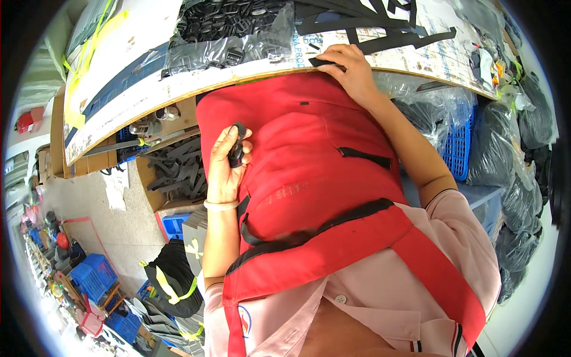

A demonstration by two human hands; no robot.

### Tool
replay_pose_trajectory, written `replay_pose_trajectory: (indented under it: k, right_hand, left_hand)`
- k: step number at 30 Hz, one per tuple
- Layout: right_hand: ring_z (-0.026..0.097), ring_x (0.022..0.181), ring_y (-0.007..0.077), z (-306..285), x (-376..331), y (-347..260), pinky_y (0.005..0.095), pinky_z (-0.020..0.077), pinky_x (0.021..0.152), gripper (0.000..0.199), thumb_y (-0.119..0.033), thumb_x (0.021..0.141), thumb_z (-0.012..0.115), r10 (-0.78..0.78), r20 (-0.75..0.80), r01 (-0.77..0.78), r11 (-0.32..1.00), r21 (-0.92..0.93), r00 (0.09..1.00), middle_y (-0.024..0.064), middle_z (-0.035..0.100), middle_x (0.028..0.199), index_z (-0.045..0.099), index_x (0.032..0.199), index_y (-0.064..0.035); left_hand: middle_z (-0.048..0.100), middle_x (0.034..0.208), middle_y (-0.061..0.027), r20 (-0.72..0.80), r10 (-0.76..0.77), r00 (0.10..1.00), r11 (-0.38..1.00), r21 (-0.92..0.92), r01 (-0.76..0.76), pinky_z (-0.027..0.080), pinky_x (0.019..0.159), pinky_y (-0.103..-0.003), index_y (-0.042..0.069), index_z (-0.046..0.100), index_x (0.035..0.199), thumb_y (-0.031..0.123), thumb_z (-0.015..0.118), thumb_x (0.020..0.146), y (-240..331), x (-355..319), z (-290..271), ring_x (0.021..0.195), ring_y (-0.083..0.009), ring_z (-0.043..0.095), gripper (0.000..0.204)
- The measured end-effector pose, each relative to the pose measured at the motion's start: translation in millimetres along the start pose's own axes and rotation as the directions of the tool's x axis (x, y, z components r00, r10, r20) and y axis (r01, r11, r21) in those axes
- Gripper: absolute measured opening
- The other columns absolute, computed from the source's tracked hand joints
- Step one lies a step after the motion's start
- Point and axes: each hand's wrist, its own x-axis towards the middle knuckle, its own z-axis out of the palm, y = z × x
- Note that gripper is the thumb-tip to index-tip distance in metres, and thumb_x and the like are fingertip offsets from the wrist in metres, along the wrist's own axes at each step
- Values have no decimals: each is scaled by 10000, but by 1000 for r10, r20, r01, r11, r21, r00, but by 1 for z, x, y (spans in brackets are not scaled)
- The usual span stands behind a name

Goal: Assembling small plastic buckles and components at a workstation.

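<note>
My left hand (223, 169) is raised in front of the red apron (297, 137), its fingers closed around a black plastic buckle (237, 149). Part of the buckle is hidden by the fingers. My right hand (351, 71) rests at the table's near edge, thumb and fingers pinching a short piece of black webbing (320, 62). Beyond the hands, a clear plastic bag of black buckles (232, 35) lies on the white tabletop (143, 35). Black webbing straps (369, 27) are spread to the right of that bag.
Under the table at left, a cardboard box (146, 172) holds dark strap pieces. To the right stand a blue plastic basket (458, 149) and stuffed dark plastic bags (496, 143). A black bundle tied with yellow ribbon (172, 273) is by my left elbow. Blue crates (94, 276) sit farther off.
</note>
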Motion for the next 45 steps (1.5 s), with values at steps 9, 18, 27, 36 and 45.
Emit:
replay_pose_trajectory:
  k: [9,18,27,36,45]
  right_hand:
    - [588,929,251,-8,20,7,351,470,819,129,-164,859,629,-56,-81,60,997,42,995,70,660,974,684,913,-60]
    - [588,665,58,-84,34,-163,198,474,594,146,-65,914,599,120,149,-171,901,400,982,29,636,784,642,1051,-43]
    - [574,529,84,8,4,-144,210,455,466,166,-181,938,573,156,732,-738,299,605,663,54,624,705,570,912,-17]
    - [575,524,98,28,0,-142,220,475,475,180,-207,934,587,244,724,-755,63,652,645,61,619,697,575,907,-30]
    - [588,607,88,43,-6,-131,221,487,519,257,-208,950,575,250,617,-652,85,753,746,48,611,741,524,1111,-15]
  left_hand:
    - [668,950,-142,32,31,999,996,82,-34,573,628,-287,0,602,1001,22,601,892,-12,12,4,793,-213,670,111]
    - [651,773,-87,-38,145,989,945,301,-127,467,469,-242,-47,667,951,54,635,888,-14,1,29,593,-132,581,123]
    - [631,684,-80,45,201,979,916,344,-204,397,413,-213,-37,655,838,7,593,888,-18,0,44,476,-103,519,91]
    - [602,704,-43,128,457,880,554,733,-394,416,516,-255,-13,639,808,12,616,858,-25,5,36,588,-107,554,60]
    - [598,743,-132,351,563,748,134,855,-502,465,598,-321,-6,659,874,-19,613,819,-24,10,35,647,-256,596,73]
